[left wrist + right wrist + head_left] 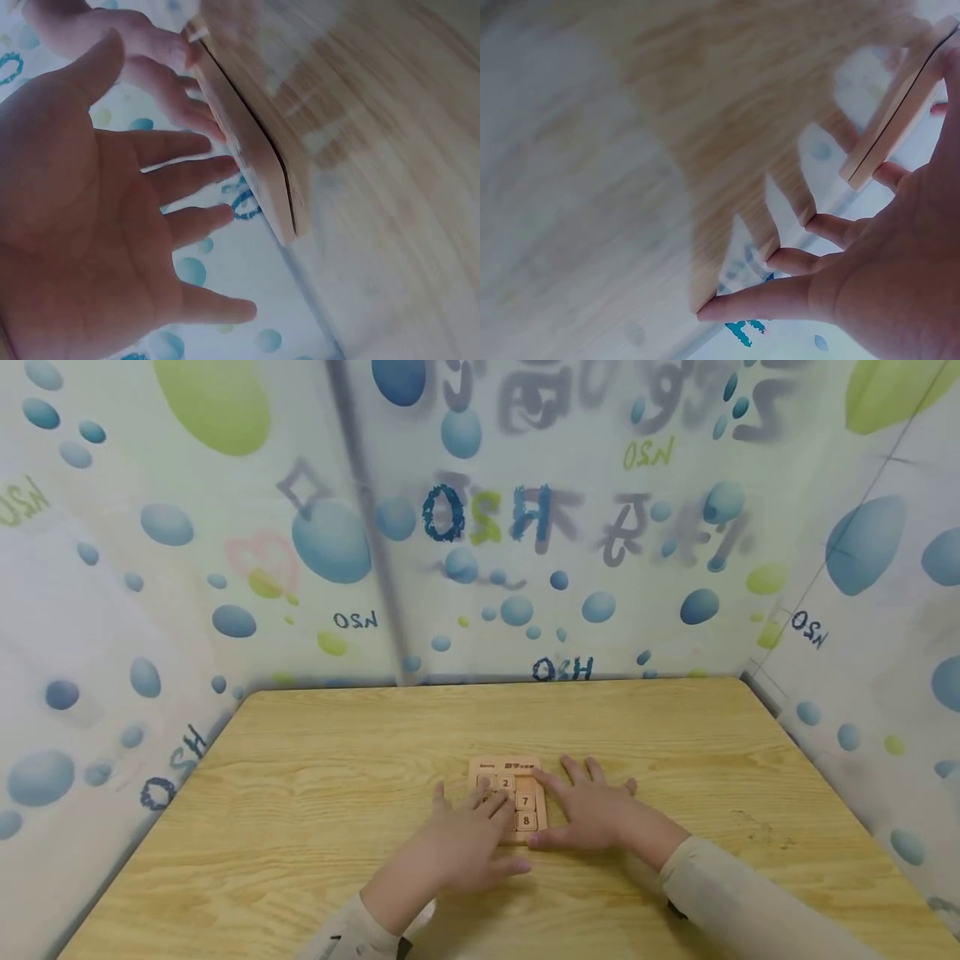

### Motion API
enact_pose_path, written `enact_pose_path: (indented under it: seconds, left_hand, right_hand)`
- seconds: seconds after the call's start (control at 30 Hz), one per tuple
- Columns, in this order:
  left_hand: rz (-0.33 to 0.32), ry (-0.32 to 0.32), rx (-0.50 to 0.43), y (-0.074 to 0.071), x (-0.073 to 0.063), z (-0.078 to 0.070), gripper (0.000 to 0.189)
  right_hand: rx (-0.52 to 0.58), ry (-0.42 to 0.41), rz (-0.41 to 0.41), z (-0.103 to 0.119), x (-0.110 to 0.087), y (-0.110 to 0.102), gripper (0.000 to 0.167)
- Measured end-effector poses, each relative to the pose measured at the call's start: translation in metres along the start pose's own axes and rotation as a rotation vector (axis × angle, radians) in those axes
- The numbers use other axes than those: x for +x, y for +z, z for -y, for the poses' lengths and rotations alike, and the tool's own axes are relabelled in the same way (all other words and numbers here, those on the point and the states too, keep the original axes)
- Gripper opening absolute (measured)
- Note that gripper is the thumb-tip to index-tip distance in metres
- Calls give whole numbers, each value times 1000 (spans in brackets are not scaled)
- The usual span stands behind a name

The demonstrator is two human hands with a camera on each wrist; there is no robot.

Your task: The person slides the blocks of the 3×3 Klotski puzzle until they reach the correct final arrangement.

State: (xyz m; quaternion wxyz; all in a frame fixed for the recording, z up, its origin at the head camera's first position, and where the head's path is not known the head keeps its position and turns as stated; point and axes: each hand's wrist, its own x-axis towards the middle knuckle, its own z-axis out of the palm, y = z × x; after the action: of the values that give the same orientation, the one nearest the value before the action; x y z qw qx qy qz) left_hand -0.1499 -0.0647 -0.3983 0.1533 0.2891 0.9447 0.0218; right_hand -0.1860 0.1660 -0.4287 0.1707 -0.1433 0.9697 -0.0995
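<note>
A wooden number slide puzzle (495,763) lies flat on the table, its tiles 2, 7 and 8 readable; fingers cover several others. My left hand (465,843) reaches over the puzzle's left part with fingers spread, their tips at the tiles. In the left wrist view its palm shows with nothing in it, and the fingertips meet the upper face of the puzzle (259,165). My right hand (600,810) is spread at the puzzle's right side, index finger at the far right corner and thumb by the near right corner. Its other fingertips (780,261) rest on the tabletop.
The wood-grain table (337,743) reaches back to a pale wall (465,593) printed with blue and green drops and lettering. Similar side walls (847,635) stand close on left and right. The tabletop reflects the right hand's fingers.
</note>
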Motion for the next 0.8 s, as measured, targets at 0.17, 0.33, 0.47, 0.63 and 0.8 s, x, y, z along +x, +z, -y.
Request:
enact_pose_path:
  seconds: [0.17, 0.33, 0.47, 0.63, 0.8]
  left_hand:
    - [-2, -56, 11, 0, -14, 7, 90]
    - [-8, -40, 27, 1, -15, 6, 90]
    - [-24, 44, 56, 6, -4, -3, 86]
    - [-28, 70, 43, 8, 18, -11, 86]
    - [-52, 24, 103, 8, 33, -7, 89]
  right_hand:
    - [14, -1, -7, 1, -1, 0, 107]
    - [14, 7, -4, 0, 0, 0, 106]
    - [7, 5, -3, 0, 0, -1, 107]
    - [1, 7, -11, 1, -1, -2, 105]
    - [0, 18, -4, 2, 0, 1, 99]
